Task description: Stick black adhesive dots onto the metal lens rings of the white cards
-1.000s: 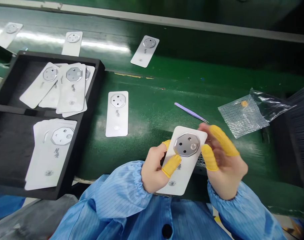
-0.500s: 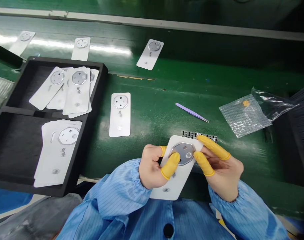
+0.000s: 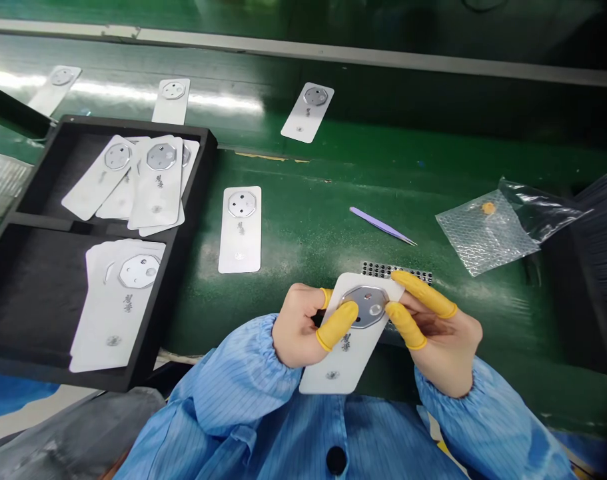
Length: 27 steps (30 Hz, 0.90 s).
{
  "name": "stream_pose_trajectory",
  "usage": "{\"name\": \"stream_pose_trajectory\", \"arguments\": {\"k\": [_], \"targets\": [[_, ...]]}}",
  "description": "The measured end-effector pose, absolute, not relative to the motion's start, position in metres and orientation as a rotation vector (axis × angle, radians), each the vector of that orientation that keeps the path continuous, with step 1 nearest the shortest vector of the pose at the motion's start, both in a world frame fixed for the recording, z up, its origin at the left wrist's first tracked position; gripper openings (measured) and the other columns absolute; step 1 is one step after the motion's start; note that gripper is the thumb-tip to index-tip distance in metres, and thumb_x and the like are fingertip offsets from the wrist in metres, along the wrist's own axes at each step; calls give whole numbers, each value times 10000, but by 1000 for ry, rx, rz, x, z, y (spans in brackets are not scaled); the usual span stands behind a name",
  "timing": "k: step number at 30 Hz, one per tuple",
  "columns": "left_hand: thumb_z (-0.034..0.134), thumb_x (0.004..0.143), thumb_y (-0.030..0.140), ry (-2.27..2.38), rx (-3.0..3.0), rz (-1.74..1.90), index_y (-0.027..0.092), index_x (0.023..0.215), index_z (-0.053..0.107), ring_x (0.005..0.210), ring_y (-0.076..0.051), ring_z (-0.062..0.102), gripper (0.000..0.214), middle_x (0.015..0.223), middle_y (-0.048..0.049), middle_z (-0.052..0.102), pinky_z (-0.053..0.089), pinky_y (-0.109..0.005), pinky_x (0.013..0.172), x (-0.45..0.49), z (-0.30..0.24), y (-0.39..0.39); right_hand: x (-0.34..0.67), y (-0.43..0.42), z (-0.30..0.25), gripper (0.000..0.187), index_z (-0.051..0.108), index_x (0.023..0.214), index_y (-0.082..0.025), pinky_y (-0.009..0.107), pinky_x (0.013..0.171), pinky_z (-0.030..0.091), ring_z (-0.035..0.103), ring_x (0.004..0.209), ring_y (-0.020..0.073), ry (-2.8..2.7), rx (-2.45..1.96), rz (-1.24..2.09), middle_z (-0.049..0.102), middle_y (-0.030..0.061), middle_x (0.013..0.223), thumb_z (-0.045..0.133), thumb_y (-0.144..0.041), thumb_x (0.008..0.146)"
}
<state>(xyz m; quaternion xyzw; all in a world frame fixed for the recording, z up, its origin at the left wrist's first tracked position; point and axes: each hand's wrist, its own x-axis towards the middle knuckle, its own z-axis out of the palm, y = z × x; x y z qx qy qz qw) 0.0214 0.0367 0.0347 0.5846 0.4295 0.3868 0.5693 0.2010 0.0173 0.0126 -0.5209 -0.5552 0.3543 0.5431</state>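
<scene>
A white phone back panel (image 3: 333,363) with a silver octagonal camera plate (image 3: 367,293) is tilted between my hands. My left hand (image 3: 298,327) grips its left side, the thumb lying over the lower left of the octagon. At the upper right edge, my right hand (image 3: 446,340) pinches the panel between thumb and index finger. Yellow finger cots cover these fingertips. Partly behind the panel lies a sheet of small black dots (image 3: 373,269). Purple tweezers (image 3: 382,225) rest beyond it, and another panel (image 3: 240,230) lies flat to the left.
A black two-part tray (image 3: 210,143) on the left holds several panels (image 3: 156,180). Along the far strip lie three more panels, one (image 3: 308,112) near the middle. A bubble-wrap bag (image 3: 483,233) with a small yellow piece (image 3: 488,208) lies on the right.
The panels on the far strip have shifted slightly to the right. My hands keep almost the same hold on the panel, and the view has moved a little.
</scene>
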Motion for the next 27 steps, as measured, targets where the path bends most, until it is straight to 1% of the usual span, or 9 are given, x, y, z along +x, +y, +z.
{"name": "stream_pose_trajectory", "arguments": {"k": [2, 4, 7, 10, 13, 15, 20, 24, 27], "targets": [[548, 829, 356, 1012, 1383, 938, 177, 446, 390, 392, -58, 222, 451, 420, 41, 309, 204, -238, 379, 23, 34, 35, 201, 16, 13, 363, 697, 1073, -276, 254, 573, 624, 692, 585, 144, -1317, -1235, 881, 752, -5, 785, 714, -124, 744], [574, 807, 409, 1026, 1359, 963, 178, 425, 356, 396, -59, 211, 496, 410, 39, 291, 190, -240, 376, 27, 33, 33, 201, 16, 14, 330, 704, 1058, -263, 269, 596, 630, 705, 626, 157, -1295, -1239, 905, 754, 7, 814, 714, -143, 750], [619, 774, 456, 1081, 1243, 985, 166, 415, 380, 403, -55, 220, 520, 407, 36, 299, 197, -224, 371, 34, 29, 29, 201, 18, 13, 325, 702, 1065, -258, 257, 591, 627, 715, 670, 162, -1266, -1257, 946, 755, 13, 853, 713, -156, 757], [654, 744, 496, 1124, 1009, 930, 141, 487, 517, 387, -57, 305, 459, 427, 15, 420, 245, -199, 356, 38, 23, 27, 202, 22, 10, 317, 699, 1070, -260, 247, 600, 623, 720, 702, 160, -1236, -1281, 999, 754, 12, 897, 711, -171, 765], [675, 722, 529, 1089, 779, 859, 117, 624, 635, 405, -95, 469, 425, 520, -36, 589, 351, -193, 358, 40, 19, 29, 204, 23, 9, 322, 689, 1088, -270, 282, 715, 626, 724, 802, 172, -1172, -1314, 1060, 741, 15, 982, 711, -197, 775], [685, 725, 510, 1056, 719, 875, 114, 645, 660, 420, -102, 514, 405, 540, -43, 622, 384, -185, 372, 39, 19, 31, 206, 23, 10, 329, 683, 1098, -285, 282, 759, 618, 720, 846, 171, -1135, -1334, 1108, 731, 10, 1023, 708, -202, 781], [721, 699, 476, 1055, 758, 924, 109, 616, 674, 403, -97, 501, 379, 518, -40, 617, 367, -185, 369, 37, 20, 29, 205, 20, 14, 328, 691, 1078, -294, 261, 764, 616, 723, 832, 161, -1097, -1322, 1172, 732, -1, 1010, 716, -184, 770], [720, 679, 513, 1110, 810, 923, 104, 529, 627, 364, -82, 432, 446, 451, -29, 556, 318, -193, 347, 39, 20, 25, 202, 21, 14, 331, 687, 1084, -287, 261, 736, 624, 725, 821, 163, -1088, -1318, 1201, 729, 3, 1017, 715, -185, 771], [717, 678, 526, 1142, 794, 941, 102, 517, 615, 363, -67, 409, 465, 445, -24, 548, 295, -182, 348, 40, 20, 25, 201, 22, 13, 330, 688, 1082, -271, 260, 742, 623, 724, 830, 165, -1085, -1312, 1215, 723, 14, 1038, 720, -186, 766]]}}
